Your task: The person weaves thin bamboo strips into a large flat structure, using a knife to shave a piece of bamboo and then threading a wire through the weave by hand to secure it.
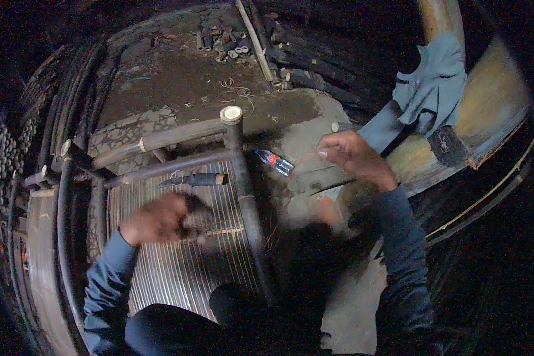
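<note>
Left forearm: sleeved in dark blue, the left forearm (110, 282) rises from the lower edge, its cuff ending at a bare left wrist (130, 231).
Left hand: caught in a blur, the left hand (160, 219) points inward, knuckles up; its fingers are too smeared to read.
Right forearm: the right forearm (403, 255), in a matching sleeve, reaches farther forward, angling inward at the bare right wrist (387, 180).
Right hand: sharper and farther out than its partner, the right hand (355, 155) points leftward, fingers curled, thumb and forefinger drawn together.
Legs: a bent, dark-clad leg (166, 326) shows below.
</note>
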A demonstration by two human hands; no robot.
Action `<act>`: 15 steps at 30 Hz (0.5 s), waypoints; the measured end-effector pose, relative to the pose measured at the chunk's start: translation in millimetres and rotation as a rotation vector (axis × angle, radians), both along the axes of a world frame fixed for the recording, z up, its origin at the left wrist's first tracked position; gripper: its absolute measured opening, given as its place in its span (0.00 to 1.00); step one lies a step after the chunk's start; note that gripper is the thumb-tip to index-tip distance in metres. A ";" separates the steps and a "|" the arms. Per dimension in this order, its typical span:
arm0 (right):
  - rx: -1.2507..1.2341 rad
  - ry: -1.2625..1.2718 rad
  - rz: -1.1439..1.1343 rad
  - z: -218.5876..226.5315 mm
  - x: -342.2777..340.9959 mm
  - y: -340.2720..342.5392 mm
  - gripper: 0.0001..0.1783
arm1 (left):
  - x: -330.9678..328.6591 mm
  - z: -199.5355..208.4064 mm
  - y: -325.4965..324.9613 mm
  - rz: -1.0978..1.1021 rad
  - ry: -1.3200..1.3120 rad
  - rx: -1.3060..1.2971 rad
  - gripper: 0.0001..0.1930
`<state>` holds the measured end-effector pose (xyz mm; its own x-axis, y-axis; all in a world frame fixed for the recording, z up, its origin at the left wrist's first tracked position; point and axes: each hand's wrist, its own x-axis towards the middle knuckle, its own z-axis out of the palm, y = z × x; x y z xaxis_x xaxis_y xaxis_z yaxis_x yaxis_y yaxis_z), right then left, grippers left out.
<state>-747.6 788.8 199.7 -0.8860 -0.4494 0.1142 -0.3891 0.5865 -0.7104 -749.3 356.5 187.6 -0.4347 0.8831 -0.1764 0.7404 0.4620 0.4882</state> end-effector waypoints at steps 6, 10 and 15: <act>0.158 0.091 0.171 91.0 -11.2 -36.0 0.13 | -24.3 107.6 32.7 0.350 0.210 0.592 0.36; 0.142 0.464 0.321 133.6 -24.0 -89.1 0.12 | -13.2 145.1 90.6 0.281 -0.045 0.639 0.31; 0.164 0.283 0.128 208.2 23.6 -110.6 0.10 | 3.6 161.6 117.2 0.429 -0.366 0.677 0.22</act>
<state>-723.9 678.2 407.9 -0.7646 -0.5878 0.2644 -0.6352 0.6177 -0.4637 -745.7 473.8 349.2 -0.7715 0.6223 0.1326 0.3129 0.1897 0.9306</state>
